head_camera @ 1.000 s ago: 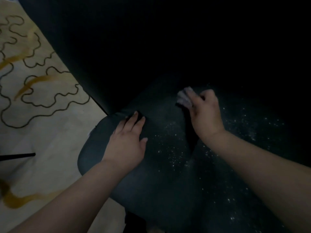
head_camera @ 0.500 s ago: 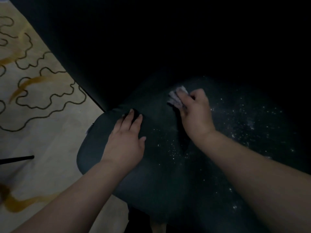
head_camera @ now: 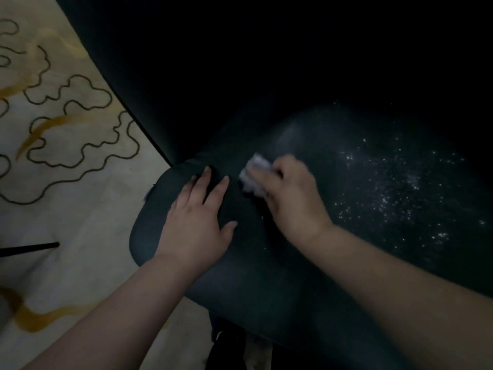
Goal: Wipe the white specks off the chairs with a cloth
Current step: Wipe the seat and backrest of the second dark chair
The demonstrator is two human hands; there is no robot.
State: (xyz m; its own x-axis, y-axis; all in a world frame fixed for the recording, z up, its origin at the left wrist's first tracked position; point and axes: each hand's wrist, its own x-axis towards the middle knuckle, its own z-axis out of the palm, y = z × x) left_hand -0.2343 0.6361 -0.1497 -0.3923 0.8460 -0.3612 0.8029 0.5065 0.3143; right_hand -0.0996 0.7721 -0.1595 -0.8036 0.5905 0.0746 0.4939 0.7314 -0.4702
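Dim room, patterned floor [head_camera: 80,222] left of a dark chair [head_camera: 253,276]. Right hand [head_camera: 290,198], fingers curled, grips a pale cloth [head_camera: 253,174] on the seat, now further left, almost touching the left hand [head_camera: 197,222], whose spread fingers press flat by the seat's left edge. White specks [head_camera: 394,193] lie scattered across the open seat to the right.

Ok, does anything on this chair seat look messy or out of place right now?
Yes: white specks lie scattered over the dark seat, to the right of the right hand pressing the cloth. The patch near the left hand looks clean.
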